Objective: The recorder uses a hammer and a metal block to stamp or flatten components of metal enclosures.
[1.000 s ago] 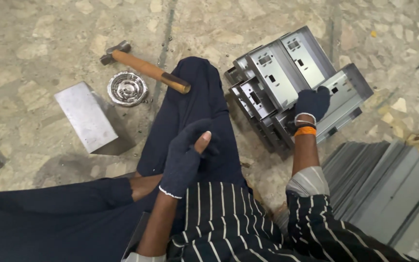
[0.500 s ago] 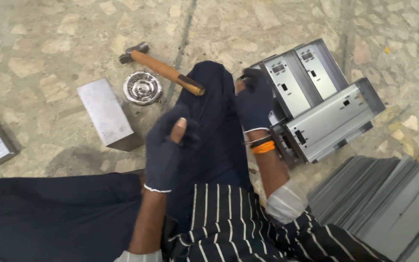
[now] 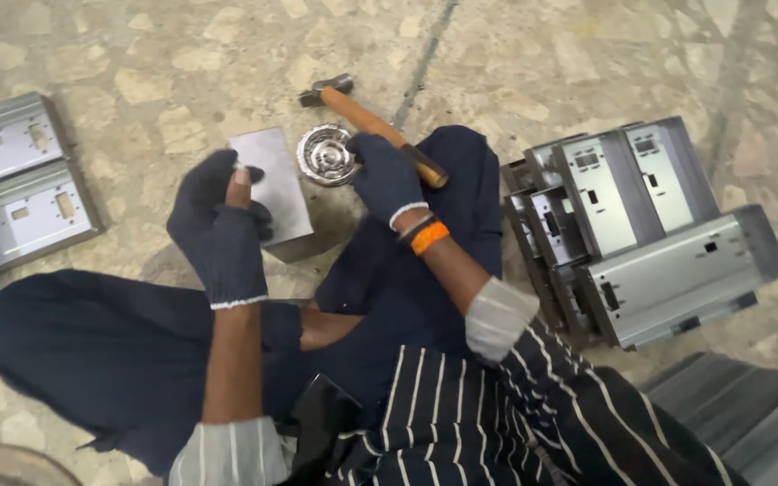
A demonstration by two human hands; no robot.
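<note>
Dark navy gloves (image 3: 218, 236), orange wristband (image 3: 429, 238), striped black-white shirt (image 3: 497, 414), grey metal boxes (image 3: 650, 229).

The right hand (image 3: 384, 175), in a dark glove, is leaving the stack of grey metal housings (image 3: 641, 225) on the right side of the floor and is now reaching across to the small round metal dish (image 3: 326, 155), its fingers just beside the dish and over the hammer's wooden handle (image 3: 380, 135). The left hand (image 3: 220, 225) is lifting off the lap and is hovering in front of the grey metal block (image 3: 274, 189).
</note>
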